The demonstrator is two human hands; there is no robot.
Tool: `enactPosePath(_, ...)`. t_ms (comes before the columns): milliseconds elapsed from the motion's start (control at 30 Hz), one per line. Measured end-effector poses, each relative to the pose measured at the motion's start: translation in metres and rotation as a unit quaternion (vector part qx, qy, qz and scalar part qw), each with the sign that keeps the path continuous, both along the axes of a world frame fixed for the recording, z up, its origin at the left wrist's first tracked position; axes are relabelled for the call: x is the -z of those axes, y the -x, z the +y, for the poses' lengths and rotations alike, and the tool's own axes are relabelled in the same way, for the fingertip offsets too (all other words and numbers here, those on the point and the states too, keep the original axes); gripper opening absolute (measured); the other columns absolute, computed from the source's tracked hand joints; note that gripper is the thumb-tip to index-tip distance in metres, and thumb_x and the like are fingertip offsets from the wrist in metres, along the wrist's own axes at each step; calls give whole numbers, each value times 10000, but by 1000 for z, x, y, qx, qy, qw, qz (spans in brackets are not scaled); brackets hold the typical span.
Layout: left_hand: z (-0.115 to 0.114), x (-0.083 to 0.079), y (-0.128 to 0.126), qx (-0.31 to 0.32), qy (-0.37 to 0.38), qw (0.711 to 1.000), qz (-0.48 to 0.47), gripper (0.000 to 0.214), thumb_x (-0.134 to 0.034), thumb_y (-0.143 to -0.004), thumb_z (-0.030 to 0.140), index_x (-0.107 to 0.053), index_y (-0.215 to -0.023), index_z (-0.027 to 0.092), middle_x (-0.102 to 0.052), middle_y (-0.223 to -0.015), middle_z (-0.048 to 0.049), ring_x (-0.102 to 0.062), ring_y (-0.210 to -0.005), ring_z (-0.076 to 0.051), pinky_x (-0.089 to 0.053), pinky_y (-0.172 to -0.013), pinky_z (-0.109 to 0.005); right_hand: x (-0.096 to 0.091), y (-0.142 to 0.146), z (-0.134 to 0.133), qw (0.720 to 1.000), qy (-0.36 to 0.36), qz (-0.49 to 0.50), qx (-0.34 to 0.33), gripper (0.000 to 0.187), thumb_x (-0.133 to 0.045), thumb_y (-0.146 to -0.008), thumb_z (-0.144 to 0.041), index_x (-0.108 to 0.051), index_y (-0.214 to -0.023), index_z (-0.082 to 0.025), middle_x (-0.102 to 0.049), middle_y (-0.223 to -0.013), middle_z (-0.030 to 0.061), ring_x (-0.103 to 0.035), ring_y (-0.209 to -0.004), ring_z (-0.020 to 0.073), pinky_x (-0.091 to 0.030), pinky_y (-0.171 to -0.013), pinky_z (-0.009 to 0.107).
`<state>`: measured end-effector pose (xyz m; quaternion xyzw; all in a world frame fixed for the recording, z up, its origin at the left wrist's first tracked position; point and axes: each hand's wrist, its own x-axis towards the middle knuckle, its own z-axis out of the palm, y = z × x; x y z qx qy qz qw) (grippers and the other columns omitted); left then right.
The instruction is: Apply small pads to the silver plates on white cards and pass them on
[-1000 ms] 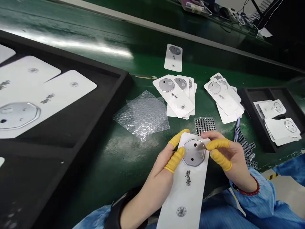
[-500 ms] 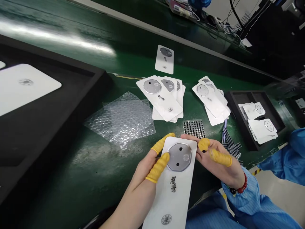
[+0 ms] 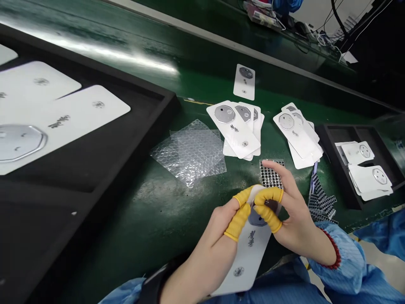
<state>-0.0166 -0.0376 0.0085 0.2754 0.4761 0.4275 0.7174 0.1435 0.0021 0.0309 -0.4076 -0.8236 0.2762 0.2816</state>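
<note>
A long white card [image 3: 248,257] with black printed characters and a round emblem is held up in front of me. My left hand [image 3: 211,240] grips its side, with yellow finger cots on the thumb and forefinger. My right hand [image 3: 291,219], also wearing yellow cots, pinches at the card's upper end. There, an octagonal metal plate [image 3: 257,219] is mostly hidden behind the fingers. Two fanned stacks of similar cards [image 3: 236,126] [image 3: 297,135] and a single card [image 3: 244,82] lie beyond my hands.
A sheet of black-dotted stickers [image 3: 271,174] lies just past my right fingers. Bubble wrap [image 3: 190,152] lies on the green bench [image 3: 164,211]. Black foam trays holding cards stand at left [image 3: 142,122] and right [image 3: 335,164]. Dark perforated strips [image 3: 321,202] lie near the right tray.
The fingers of both hands have closed over the octagonal plate, which was showing before. The card now tilts, its lower end swung to the left.
</note>
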Motion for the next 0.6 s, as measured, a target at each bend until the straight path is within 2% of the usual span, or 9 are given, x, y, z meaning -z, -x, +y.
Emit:
enactPosePath(100, -1, -1, 1, 9, -23, 999, 22, 371, -593, -840, 479, -727, -1094, 244, -686, -734, -56, -566, -616, -201, -452, -523, -283, 0, -2, 1, 1000, 16, 18, 1, 61, -575, -888, -158, -595, -922, -204, -384, -1441, 102, -525, -1230, 273, -606, -766, 328)
enactPosePath(200, -1, -1, 2, -11, -51, 998, 40, 348, -591, -841, 462, -737, -1069, 244, -675, -727, -58, -549, -597, -201, -435, -516, -290, 0, -5, 1, 999, 42, 17, -19, 15, -606, -883, -192, -605, -878, -206, -418, -1420, 86, -500, -1264, 283, -583, -896, 382)
enactPosePath(367, -5, 4, 1, -40, -144, 976, 158, 290, -525, -860, 402, -766, -781, 260, -612, -588, -38, -491, -560, -190, -389, -530, -290, 5, -1, -2, 999, 16, 45, 9, 47, -586, -898, -174, -615, -914, -207, -417, -1419, 87, -437, -1329, 278, -480, -1058, 444)
enactPosePath(433, -6, 5, 2, -32, -170, 970, 174, 284, -505, -866, 362, -772, -882, 267, -588, -563, -29, -464, -539, -185, -371, -520, -288, 7, 1, -4, 997, 14, 70, 35, 54, -597, -890, -164, -609, -917, -210, -437, -1395, 89, -440, -1325, 274, -453, -1080, 459)
enactPosePath(533, -5, 4, 3, 1, -168, 975, 146, 351, -496, -875, 342, -712, -1140, 262, -530, -527, -11, -412, -499, -181, -333, -471, -283, 12, 3, -4, 986, 69, 132, 71, 137, -659, -859, -204, -557, -951, -215, -481, -1331, 104, -576, -1145, 231, -559, -924, 384)
enactPosePath(600, -4, 3, 3, 8, -162, 979, 125, 359, -516, -867, 344, -701, -1161, 255, -515, -525, -11, -404, -494, -180, -327, -455, -280, 14, 2, -2, 972, 140, 172, 78, 224, -706, -829, -256, -521, -950, -218, -553, -1213, 92, -636, -918, 165, -594, -755, 289)
